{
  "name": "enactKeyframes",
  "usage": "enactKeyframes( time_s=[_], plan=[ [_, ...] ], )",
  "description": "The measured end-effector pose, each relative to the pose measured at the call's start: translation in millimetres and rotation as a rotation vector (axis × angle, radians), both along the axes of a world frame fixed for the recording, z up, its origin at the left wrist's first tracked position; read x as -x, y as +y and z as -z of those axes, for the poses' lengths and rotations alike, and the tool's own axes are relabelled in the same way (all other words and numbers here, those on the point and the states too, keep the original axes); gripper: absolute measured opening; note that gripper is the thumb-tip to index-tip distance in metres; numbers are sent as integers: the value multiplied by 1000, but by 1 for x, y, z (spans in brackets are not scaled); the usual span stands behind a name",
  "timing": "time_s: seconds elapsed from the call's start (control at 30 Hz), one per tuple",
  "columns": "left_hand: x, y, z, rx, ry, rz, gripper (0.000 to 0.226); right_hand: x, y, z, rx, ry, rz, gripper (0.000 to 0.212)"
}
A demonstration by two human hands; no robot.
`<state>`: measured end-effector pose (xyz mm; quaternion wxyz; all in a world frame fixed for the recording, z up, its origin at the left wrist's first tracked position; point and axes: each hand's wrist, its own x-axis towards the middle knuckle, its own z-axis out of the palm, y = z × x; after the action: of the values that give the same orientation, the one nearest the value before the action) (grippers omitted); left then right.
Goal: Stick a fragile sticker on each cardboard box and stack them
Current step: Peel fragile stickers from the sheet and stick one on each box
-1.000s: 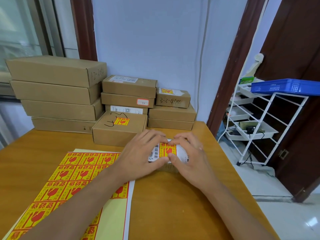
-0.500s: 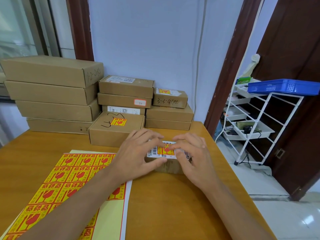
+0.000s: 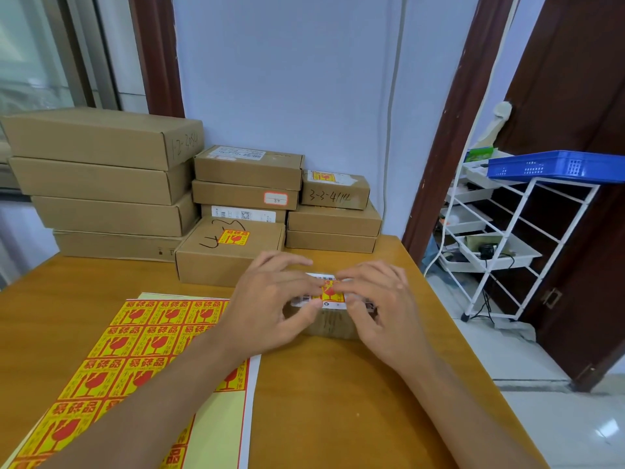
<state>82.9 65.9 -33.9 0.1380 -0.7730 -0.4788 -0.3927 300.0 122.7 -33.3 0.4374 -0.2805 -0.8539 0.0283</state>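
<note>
Your left hand (image 3: 274, 301) and right hand (image 3: 378, 304) have drawn slightly apart since a second ago, straight fingers (image 3: 306, 287) pressing the fragile sticker (image 3: 332, 292) onto the small box (image 3: 333, 321) at frame centre; next, stacking

Both hands have closed in on the yellow-and-red fragile sticker (image 3: 330, 290): left hand (image 3: 275, 301) fingertips and right hand (image 3: 378, 308) fingertips now cover more of it.
</note>
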Motion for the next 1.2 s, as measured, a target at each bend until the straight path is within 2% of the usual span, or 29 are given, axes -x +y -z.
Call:
enactKeyframes(
  time_s=[0.33, 0.63, 1.03, 1.2],
  plan=[
    [-1, 2, 2, 60, -25, -23, 29, 4, -2, 2, 74, -6, 48, 31],
    [-1, 3, 5, 137, 10, -51, 41, 1, 2, 6, 103, -28, 67, 27],
    [-3, 4, 7, 108, -47, -52, 41, 3, 2, 8, 137, -26, 28, 19],
    [-2, 0, 2, 128, -23, -81, 41, -2, 4, 4, 107, -100, 27, 28]
  ],
)
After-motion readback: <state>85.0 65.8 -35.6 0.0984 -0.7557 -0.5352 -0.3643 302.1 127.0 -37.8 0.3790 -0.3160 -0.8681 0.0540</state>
